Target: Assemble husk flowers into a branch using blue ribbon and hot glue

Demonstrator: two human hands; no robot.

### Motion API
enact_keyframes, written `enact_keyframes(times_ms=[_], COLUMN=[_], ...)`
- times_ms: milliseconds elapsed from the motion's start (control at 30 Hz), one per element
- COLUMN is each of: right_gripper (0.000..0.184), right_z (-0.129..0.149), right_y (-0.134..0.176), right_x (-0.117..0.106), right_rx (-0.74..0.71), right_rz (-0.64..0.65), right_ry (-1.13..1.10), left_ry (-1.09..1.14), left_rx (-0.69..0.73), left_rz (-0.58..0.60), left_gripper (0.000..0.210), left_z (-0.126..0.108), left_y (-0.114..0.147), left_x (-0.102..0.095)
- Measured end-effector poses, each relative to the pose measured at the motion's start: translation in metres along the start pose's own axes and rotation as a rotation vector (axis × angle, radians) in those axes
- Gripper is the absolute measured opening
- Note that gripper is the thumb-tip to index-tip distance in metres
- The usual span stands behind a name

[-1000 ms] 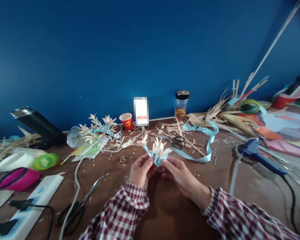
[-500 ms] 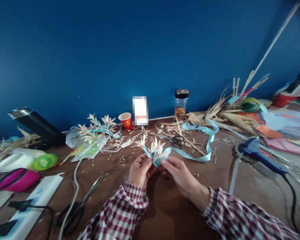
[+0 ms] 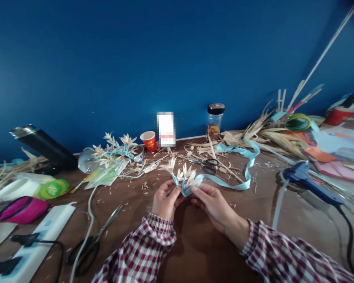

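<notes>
Surface: brown tabletop (image 3: 194, 251), blue wall behind.
Left hand (image 3: 164, 199): fingers pinching small cream straw flowers (image 3: 185, 177).
Right hand (image 3: 212, 204): fingers pinching light blue ribbon (image 3: 242, 173) at flower base.

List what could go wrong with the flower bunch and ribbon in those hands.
1. The ribbon trails back through husk scraps and past the small scissors; a pull may drag them.
2. Both hands, left hand and right hand, pinch the flower bunch; its thin petals could bend.
</notes>
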State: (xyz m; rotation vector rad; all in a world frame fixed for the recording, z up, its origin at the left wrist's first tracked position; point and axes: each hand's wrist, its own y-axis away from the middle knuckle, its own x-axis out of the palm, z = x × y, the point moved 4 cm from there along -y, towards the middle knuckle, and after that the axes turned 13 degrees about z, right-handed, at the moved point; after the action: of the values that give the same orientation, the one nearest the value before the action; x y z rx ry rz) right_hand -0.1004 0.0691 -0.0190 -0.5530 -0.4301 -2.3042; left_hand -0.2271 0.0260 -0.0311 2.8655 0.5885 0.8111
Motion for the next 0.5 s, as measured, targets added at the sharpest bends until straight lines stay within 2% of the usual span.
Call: enact_keyframes(times_ms=[300,500], right_gripper=[0.026,0.026], right_z=[-0.005,0.0], right_y=[0.001,0.002], right_x=[-0.001,0.0], right_rx=[0.009,-0.146], right_rz=[-0.079,-0.071], right_ry=[0.188,0.461], left_ry=[-0.114,-0.214], left_rx=[0.074,0.157], left_rz=[-0.02,-0.028], left_gripper=[0.044,0.04], left_z=[0.005,0.003], left_y=[-0.005,-0.003], left_x=[-0.01,-0.009])
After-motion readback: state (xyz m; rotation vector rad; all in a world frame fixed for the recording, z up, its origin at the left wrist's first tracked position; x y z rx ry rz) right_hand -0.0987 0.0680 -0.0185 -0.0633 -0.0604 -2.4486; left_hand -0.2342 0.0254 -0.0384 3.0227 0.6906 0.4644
